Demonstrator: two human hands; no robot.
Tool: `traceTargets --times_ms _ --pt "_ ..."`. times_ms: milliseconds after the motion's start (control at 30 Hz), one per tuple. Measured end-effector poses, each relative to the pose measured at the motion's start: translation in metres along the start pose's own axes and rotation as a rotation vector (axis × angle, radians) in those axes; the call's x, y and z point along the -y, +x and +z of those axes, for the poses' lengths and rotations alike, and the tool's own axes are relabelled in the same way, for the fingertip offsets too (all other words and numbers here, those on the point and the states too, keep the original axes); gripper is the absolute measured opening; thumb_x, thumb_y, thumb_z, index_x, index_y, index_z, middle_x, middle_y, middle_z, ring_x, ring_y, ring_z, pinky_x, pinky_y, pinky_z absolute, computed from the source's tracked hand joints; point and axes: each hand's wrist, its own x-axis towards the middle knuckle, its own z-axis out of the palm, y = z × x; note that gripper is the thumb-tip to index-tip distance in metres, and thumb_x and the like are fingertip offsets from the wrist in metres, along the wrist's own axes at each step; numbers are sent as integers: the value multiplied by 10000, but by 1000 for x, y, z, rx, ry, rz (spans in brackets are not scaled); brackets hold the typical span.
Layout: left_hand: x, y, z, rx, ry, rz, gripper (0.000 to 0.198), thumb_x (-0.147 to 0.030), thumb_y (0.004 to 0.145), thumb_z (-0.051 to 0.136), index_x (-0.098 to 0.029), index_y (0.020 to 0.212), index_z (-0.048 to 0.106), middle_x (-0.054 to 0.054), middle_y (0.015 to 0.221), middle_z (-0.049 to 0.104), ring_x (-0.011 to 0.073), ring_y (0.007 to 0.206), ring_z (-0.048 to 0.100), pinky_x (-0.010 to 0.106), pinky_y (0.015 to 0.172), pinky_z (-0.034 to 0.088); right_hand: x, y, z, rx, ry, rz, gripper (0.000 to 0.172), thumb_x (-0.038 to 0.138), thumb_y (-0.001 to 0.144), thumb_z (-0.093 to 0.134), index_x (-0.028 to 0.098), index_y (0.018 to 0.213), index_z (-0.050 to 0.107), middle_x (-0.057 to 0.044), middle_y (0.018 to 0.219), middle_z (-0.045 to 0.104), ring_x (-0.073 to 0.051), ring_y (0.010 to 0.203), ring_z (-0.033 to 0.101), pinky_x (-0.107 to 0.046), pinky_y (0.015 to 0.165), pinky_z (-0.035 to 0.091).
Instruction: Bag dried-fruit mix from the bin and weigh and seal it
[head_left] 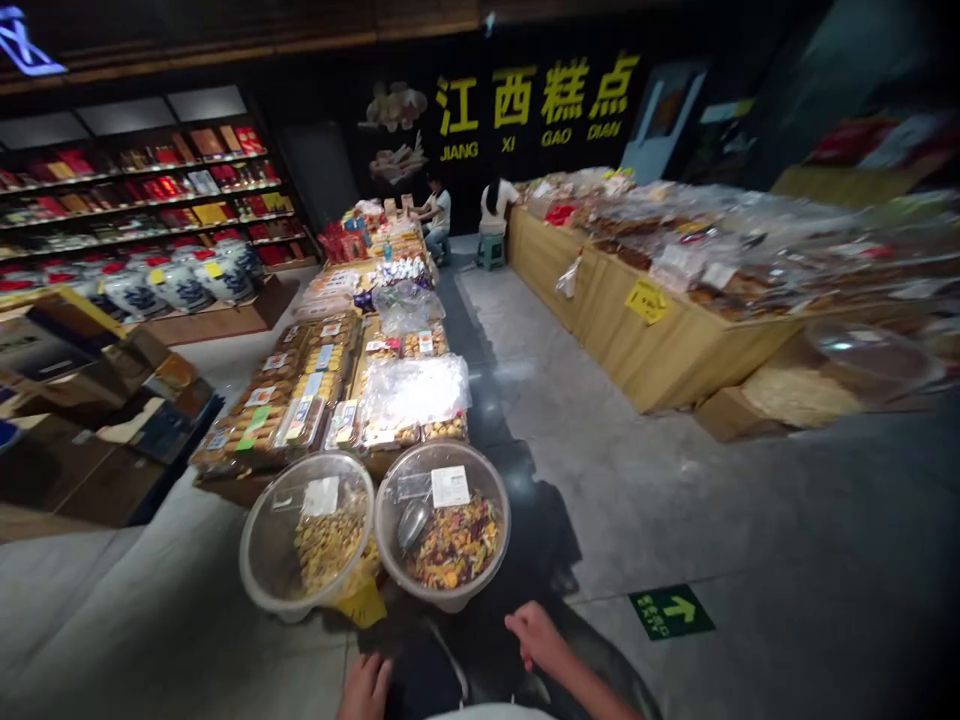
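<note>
Left hand (364, 688) and right hand (534, 638) hang empty, fingers loosely curled, near a clear plastic bowl (504, 540).

left hand (364, 688) cropped by bottom edge

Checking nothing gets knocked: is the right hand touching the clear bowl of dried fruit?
Apart: the head view shows a plain gap between the right hand and the clear bowl.
</note>
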Motion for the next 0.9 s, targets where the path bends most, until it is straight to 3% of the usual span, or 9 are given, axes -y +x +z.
traceTargets --times_ms 67,167,233,300,433,533,667,767,900 --pt "-4 -17 22 -25 -107 -12 427 -629 861 437 -297 799 698 135 1021 791 349 1042 746 475 959 573 35 9 2 85 -41 -190 384 424 843 569 230 547 421 22 450 491 -132 389 532 -212 399 317" --pt "-27 -9 22 48 -262 104 409 -603 915 448 -256 802 633 90 873 739 270 874 705 379 832 538 92 31 10 147 40 -311 283 374 866 580 213 645 505 43 514 517 -121 424 549 -202 424 363" --pt "-47 19 10 67 -425 132 404 -621 888 544 -237 781 607 46 758 671 215 741 624 321 736 481 118 48 21 140 96 -263 261 350 879 593 209 669 528 50 524 513 -111 426 514 -200 423 382" --pt "-68 60 -2 251 -674 56 486 -699 796 667 -220 742 604 4 607 568 175 606 523 285 628 411 132 65 31 87 135 -141 250 347 891 612 207 693 553 50 542 528 -106 431 481 -198 411 390" --pt "-111 146 -15 509 -841 5 712 -926 792 501 -238 624 430 -46 498 391 107 460 344 237 481 294 149 84 33 29 246 46 447 534 991 533 206 689 570 14 560 569 -109 415 467 -201 381 360" --pt "-137 192 -32 751 -1093 -59 788 -1003 797 358 -250 573 308 -85 481 212 66 420 169 208 421 200 177 85 15 325 479 54 807 816 1012 178 227 538 461 -10 462 460 -113 379 393 -227 369 303" --pt "-150 219 -63 993 -1457 -138 849 -1062 744 283 -244 514 273 -70 488 184 54 412 162 192 395 179 226 87 -3 609 752 -90 893 941 840 -178 277 461 284 -5 364 289 -121 368 294 -262 382 260" --pt "-145 222 -75 1047 -1498 -157 866 -1065 740 247 -236 492 264 -66 487 171 49 402 163 192 397 162 245 95 -1 729 791 -129 904 963 790 -208 276 454 274 5 355 270 -111 349 253 -264 379 227" --pt "-141 222 -80 994 -1467 -167 870 -1066 740 226 -232 493 232 -70 492 139 44 414 128 189 411 146 247 110 2 809 731 -73 921 1000 720 -221 279 461 291 17 354 249 -107 344 222 -261 368 184"
